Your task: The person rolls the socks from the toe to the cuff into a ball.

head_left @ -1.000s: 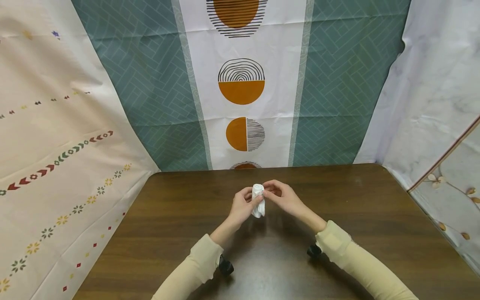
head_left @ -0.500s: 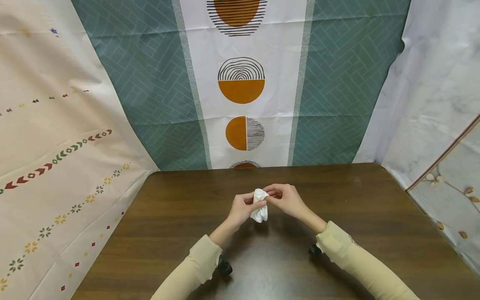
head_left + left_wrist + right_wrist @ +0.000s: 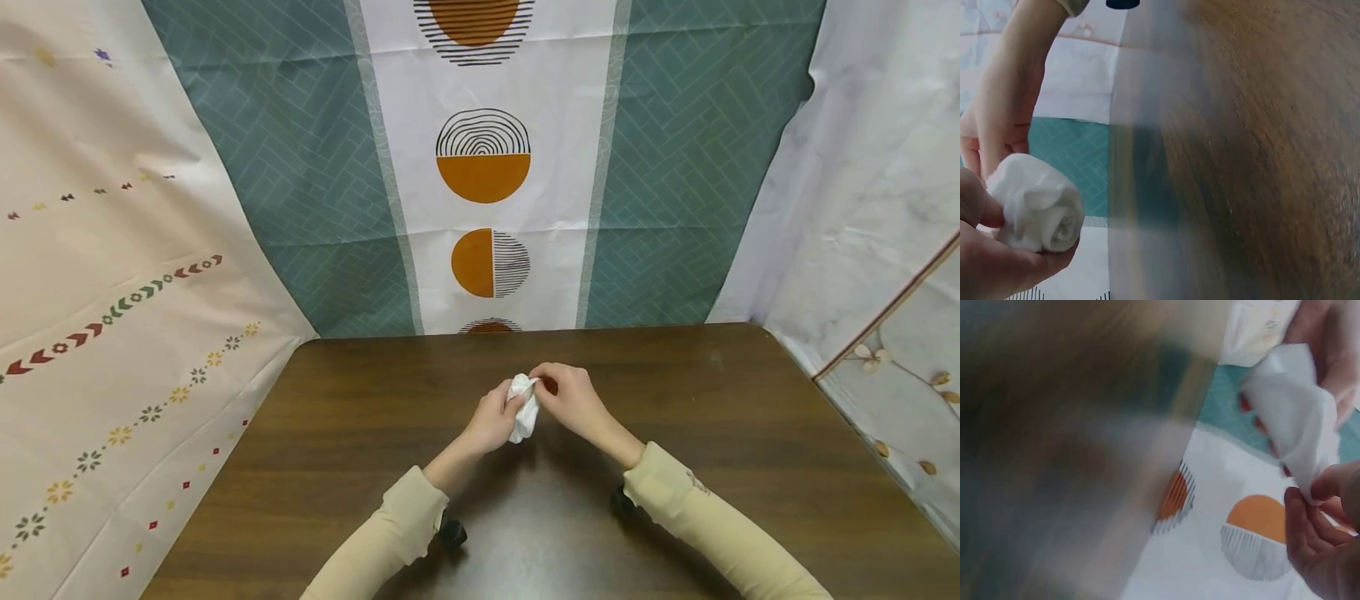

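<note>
A soft white cloth (image 3: 524,422), rolled into a bundle, is held up over the far half of the table. My left hand (image 3: 489,422) grips it from the left, with the thumb across its near side and the fingers behind. From the right, my right hand (image 3: 576,404) pinches a pulled-out edge at the top between thumb and fingertips. The left wrist view shows the spiral end of the rolled cloth (image 3: 1063,228) above the left fingers. In the right wrist view the cloth (image 3: 1294,419) narrows to the point that the right thumb and fingers pinch.
The dark brown wooden table (image 3: 360,467) reflects light near its front. A teal and white patterned curtain (image 3: 315,208) hangs behind its back edge. Patterned cloths hang at the left and right sides. A small black camera (image 3: 452,532) sits below the left cuff.
The upright roll has tilted and loosened at the top. The right fingers now pinch an edge and draw it outward to the right, while the left hand has wrapped more closely around the cloth.
</note>
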A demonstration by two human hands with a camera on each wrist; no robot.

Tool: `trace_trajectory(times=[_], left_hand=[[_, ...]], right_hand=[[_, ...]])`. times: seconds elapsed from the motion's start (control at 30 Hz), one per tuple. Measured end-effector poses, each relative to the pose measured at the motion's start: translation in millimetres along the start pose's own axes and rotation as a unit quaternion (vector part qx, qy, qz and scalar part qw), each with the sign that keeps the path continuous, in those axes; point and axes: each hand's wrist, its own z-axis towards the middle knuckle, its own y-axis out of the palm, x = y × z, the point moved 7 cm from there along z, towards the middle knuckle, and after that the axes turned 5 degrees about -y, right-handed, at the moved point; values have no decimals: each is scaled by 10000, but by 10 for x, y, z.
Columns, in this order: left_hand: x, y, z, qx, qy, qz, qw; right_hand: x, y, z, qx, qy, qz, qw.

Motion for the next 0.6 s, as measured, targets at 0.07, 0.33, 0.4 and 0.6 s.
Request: trace_trajectory(times=[0.07,0.33,0.4,0.6], left_hand=[[36,8,-6,45,123,71,9999],[17,-44,0,336,-142,-637,9973],[1,-54,19,349,-207,-831,9957],[-24,-35,52,-66,-228,-1463,9890]], right_hand=[[-17,-23,3,7,-240,-210,9995],[-104,-129,-3,203,-1596,-280,9866],[-154,-140,-17,175,-2125,-397,9762],[-197,-198,-18,496,-2616,-731,9611]])
